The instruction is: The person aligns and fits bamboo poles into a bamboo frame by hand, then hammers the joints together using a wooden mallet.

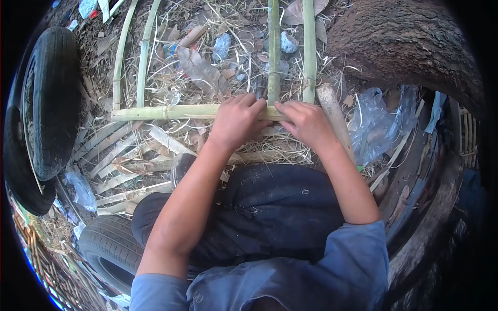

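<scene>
A pale green bamboo crosspiece [189,112] lies crosswise in front of the knees. Upright bamboo strips [309,52] and a darker green one [274,49] meet it near my hands; two more strips [144,67] join it at the left. My left hand [239,122] is closed round the crosspiece, its fingertips beside the foot of the darker strip. Just right of that strip, my right hand [303,120] grips the crosspiece's right end, thumb below and fingers on top. The undersides of both hands are hidden.
Tyres [56,103] stand at the left, with another tyre [111,246] lower down. A thick tree trunk [404,39] fills the upper right. Clear plastic bags [376,124] lie right of a short wooden stick [334,111]. Shavings, leaves and split bamboo cover the ground.
</scene>
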Demonstrator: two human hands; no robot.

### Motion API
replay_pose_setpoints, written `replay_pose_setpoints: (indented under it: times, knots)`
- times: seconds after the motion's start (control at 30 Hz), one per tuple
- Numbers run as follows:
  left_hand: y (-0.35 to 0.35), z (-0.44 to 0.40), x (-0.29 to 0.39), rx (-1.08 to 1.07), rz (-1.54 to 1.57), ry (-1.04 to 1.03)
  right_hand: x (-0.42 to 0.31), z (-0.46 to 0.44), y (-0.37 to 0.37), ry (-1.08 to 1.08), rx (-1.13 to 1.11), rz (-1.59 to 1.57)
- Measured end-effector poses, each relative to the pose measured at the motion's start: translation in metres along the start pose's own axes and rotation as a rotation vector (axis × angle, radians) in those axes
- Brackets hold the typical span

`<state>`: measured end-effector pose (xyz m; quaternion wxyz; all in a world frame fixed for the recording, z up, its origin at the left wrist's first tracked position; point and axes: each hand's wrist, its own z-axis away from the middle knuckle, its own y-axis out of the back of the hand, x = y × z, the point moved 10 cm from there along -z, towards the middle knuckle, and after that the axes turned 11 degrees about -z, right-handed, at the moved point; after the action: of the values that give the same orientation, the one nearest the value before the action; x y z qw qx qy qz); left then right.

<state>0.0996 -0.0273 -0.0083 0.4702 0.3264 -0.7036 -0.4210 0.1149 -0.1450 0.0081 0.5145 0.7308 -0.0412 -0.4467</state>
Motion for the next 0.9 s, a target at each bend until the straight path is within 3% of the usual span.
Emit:
replay_pose_setpoints:
  times: [0.23,0.37,0.83,0.9]
  knots:
    - [-0.003,-0.003,-0.003,-0.073,0.030,0.043,0.001,-0.001,0.002,-0.025,0.010,-0.040]
    - [-0.009,-0.002,0.000,-0.139,-0.103,0.043,0.002,0.000,0.000,-0.021,0.027,-0.017]
    - [-0.015,0.000,0.000,-0.179,-0.261,0.057,-0.001,-0.001,-0.005,-0.077,-0.016,0.021]
    - [-0.014,0.001,0.001,-0.133,-0.273,0.047,-0.008,0.000,0.000,0.002,0.050,0.098]
